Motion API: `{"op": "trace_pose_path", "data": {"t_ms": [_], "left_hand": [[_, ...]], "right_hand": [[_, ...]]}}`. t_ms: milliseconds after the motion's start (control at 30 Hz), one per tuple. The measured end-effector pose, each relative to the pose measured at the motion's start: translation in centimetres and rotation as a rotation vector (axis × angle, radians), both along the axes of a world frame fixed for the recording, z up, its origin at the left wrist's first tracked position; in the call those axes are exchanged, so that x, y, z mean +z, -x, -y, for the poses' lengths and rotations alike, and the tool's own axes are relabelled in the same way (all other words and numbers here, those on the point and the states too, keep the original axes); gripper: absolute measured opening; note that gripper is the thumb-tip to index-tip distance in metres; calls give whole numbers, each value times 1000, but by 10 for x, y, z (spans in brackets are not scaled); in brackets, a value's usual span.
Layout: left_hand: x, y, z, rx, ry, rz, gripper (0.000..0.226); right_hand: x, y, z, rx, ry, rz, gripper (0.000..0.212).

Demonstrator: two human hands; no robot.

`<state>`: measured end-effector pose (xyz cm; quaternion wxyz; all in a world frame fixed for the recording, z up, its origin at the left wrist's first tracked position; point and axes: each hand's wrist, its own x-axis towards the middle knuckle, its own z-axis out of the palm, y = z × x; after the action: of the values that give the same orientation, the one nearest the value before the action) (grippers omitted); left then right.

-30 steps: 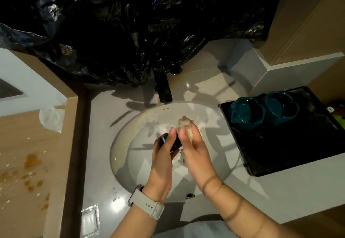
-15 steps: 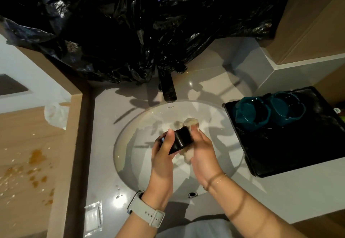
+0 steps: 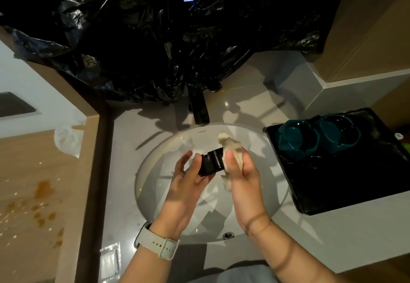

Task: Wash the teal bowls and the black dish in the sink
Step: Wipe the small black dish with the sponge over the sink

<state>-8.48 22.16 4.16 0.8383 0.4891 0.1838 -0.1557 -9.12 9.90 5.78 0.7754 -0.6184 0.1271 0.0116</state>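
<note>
Over the white oval sink, my left hand holds a small black dish from below and the left. My right hand grips a crumpled pale cloth pressed against the dish's right side. Two teal bowls sit side by side at the back of a black tray on the counter to the right of the sink.
A black faucet stands behind the sink, below a mass of black plastic sheeting. A small clear packet lies on the grey counter at the front left. The wooden surface at left carries brown stains and a crumpled tissue.
The black dish has been turned in my left hand so more of it shows. My right hand with the cloth has shifted to the dish's right side.
</note>
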Motion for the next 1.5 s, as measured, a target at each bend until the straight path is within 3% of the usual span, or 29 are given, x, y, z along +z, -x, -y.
{"op": "trace_pose_path", "data": {"t_ms": [100,200,367,533,600,700,867,1000,1067,1167,1267,1400,1500], "left_hand": [[10,1,6,47,31,-65,52],[16,2,17,-38,-103,-19,57],[8,10,24,11,-182,-16,64],[2,12,22,42,-185,-42,67],[1,13,21,47,-176,-36,60],[0,14,17,44,-186,-17,63],[-2,18,17,39,-111,-16,72],[-6,14,18,28,-289,3,69],[-7,9,18,63,-440,82,56],[-11,2,15,103,-650,363,46],[-10,-2,8,-48,-639,505,59],[-5,-6,-2,-260,-895,782,30],[-2,-8,-2,-201,-943,772,20]], "right_hand": [[-2,5,-3,60,85,58,38],[-4,14,-14,68,158,95,41],[5,3,-9,-10,-58,-45,23],[5,2,-16,10,-71,-81,16],[7,5,-20,32,-49,-39,28],[6,2,-17,44,-35,-38,20],[1,-2,-14,70,-37,-155,27],[-1,-9,-15,6,-50,-175,26],[-2,-14,-12,-4,-105,-200,30],[-1,-22,-7,4,-307,-265,30],[3,-31,-1,-51,-485,-372,22],[11,-42,9,-41,-690,-506,35],[11,-44,18,-21,-731,-475,38]]}}
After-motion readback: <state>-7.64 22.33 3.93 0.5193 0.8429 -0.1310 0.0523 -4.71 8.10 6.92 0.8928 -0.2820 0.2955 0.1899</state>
